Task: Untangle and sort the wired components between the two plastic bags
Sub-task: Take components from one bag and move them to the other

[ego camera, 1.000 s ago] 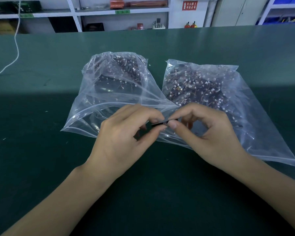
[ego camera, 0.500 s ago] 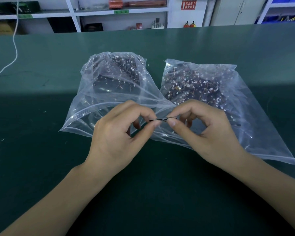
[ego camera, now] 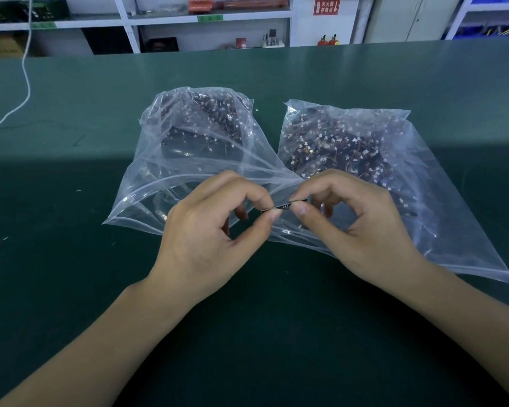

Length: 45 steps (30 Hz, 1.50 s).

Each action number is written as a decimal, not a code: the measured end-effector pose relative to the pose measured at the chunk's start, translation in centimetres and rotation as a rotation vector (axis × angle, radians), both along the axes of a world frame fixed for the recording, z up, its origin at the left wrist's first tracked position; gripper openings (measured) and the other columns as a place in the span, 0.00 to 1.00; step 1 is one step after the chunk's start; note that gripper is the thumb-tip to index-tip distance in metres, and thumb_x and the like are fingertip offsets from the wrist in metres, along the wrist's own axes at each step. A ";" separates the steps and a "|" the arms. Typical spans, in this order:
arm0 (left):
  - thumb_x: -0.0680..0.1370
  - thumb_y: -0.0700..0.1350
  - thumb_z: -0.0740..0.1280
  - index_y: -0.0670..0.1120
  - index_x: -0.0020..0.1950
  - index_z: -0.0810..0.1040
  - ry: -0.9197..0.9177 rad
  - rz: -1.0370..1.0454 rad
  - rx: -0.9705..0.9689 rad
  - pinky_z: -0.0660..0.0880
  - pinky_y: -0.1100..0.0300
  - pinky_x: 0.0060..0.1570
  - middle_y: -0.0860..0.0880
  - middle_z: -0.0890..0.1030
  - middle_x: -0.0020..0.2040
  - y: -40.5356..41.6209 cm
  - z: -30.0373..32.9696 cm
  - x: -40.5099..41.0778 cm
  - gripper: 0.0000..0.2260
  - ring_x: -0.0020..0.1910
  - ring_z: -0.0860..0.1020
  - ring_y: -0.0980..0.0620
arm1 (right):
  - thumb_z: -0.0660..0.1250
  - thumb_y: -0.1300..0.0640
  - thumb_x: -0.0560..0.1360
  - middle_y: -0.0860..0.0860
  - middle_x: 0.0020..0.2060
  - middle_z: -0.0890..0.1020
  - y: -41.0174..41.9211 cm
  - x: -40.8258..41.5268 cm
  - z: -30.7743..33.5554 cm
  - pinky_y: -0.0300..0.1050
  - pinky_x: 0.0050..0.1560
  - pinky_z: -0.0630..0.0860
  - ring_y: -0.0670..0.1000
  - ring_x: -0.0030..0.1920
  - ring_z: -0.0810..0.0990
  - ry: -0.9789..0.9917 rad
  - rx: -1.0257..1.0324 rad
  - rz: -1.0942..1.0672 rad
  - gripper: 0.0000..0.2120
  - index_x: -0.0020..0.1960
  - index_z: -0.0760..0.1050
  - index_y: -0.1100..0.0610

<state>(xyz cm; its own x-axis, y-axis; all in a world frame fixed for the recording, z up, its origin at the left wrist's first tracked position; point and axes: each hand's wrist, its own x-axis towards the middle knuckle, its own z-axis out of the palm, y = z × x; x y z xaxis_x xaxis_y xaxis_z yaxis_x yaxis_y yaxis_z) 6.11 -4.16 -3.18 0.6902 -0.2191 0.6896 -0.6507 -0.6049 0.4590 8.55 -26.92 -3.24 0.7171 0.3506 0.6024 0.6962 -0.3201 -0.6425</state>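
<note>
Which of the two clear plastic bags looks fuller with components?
The right clear plastic bag: wired parts spread across it, while the left clear plastic bag holds a smaller pile.

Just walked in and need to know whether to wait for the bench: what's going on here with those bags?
A person is sorting small wired components at a green table. Both hands hold one small dark component between them: the left hand pinches one end, the right hand the other, just above the near edges of the bags. The left bag and the right bag lie side by side, each holding a dark heap of parts with white connectors. Both look well filled, so the work seems unfinished.
</note>
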 end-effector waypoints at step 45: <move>0.80 0.38 0.71 0.45 0.46 0.83 0.009 -0.063 0.030 0.74 0.56 0.34 0.54 0.79 0.43 0.2 0.0 -0.1 0.04 0.41 0.80 0.50 | 0.71 0.57 0.72 0.39 0.44 0.79 -1.8 1.6 0.1 0.43 0.45 0.77 0.48 0.44 0.80 -0.102 -0.296 -0.061 0.15 0.55 0.74 0.43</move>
<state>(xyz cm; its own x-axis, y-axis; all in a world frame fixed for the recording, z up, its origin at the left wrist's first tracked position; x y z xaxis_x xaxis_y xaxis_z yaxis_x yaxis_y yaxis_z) 6.05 -3.98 -3.22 0.6806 -0.2833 0.6757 -0.6840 -0.5762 0.4474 10.12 -28.68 -3.17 0.6832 0.4794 0.5508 0.7261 -0.5261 -0.4428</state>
